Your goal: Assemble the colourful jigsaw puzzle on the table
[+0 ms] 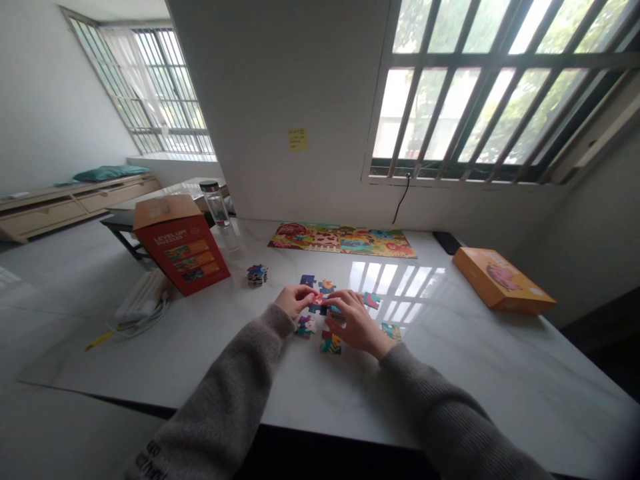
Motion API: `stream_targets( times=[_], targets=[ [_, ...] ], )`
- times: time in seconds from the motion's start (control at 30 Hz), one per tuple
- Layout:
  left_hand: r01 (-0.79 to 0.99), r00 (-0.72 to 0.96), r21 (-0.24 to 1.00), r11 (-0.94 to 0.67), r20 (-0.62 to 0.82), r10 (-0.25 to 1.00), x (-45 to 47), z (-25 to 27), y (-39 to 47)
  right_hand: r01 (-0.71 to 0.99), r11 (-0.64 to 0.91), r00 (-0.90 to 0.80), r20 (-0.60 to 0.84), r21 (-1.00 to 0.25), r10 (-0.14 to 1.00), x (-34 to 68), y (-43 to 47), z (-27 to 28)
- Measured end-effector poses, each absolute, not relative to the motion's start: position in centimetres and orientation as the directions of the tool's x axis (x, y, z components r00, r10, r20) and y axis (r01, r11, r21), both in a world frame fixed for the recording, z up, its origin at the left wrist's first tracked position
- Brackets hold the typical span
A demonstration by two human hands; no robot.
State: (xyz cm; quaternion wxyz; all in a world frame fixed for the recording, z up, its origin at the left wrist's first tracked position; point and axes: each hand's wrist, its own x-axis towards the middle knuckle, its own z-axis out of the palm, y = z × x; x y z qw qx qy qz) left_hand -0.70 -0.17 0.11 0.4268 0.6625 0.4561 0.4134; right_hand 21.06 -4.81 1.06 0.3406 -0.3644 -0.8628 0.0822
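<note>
Low over the white table, my left hand (296, 303) pinches a red and dark blue puzzle piece (318, 307) between thumb and fingers. My right hand (356, 321) is curled at the piece's right side, its fingertips against that edge; part of another piece shows beneath these fingers. Loose pieces lie around both hands: a dark blue one (307, 281) and an orange-patterned one (327, 286) behind, a purple and white one (305, 325) and a green-red one (331, 342) nearer me. To the right are a pink-teal piece (371, 300) and a striped one (392, 331).
A stack of puzzle pieces (257, 274) stands left of my hands. Behind lies an assembled farm-animal puzzle (345, 241). A red puzzle box (183, 250) and glass bottle (216, 204) stand left; an orange box (503, 280) and black phone (447, 243) lie right.
</note>
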Motion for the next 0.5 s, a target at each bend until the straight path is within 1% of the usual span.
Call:
stream_targets(
  times=[0.1, 0.17, 0.23, 0.3, 0.37, 0.5],
  targets=[
    [0.259, 0.256, 0.937, -0.236, 0.169, 0.952, -0.9, 0.0, 0.0, 0.577, 0.706, -0.494, 0.513, -0.41, 0.702, 20.7, -4.6, 1.1],
    [0.299, 0.234, 0.916, -0.268, 0.202, 0.951, -1.4, 0.0, 0.1, 0.59, 0.694, -0.483, 0.509, -0.412, 0.712, 20.5, -4.4, 1.3],
    [0.429, 0.18, 0.846, -0.318, 0.264, 0.947, -2.4, -0.1, 0.2, 0.61, 0.687, -0.477, 0.509, -0.394, 0.716, 20.6, -4.1, 1.4],
    [0.584, 0.172, 0.731, -0.353, 0.314, 0.934, -3.7, -0.2, -0.1, 0.636, 0.68, -0.475, 0.509, -0.366, 0.718, 20.7, -3.9, 1.5],
    [0.657, 0.256, 0.646, -0.389, 0.293, 0.921, -4.9, -0.4, -0.7, 0.659, 0.671, -0.474, 0.505, -0.34, 0.721, 20.9, -3.6, 1.6],
    [0.657, 0.485, 0.551, -0.515, 0.215, 0.848, -5.8, -0.8, -2.8, 0.688, 0.661, -0.488, 0.484, -0.299, 0.726, 20.5, -3.0, 1.5]
  ],
)
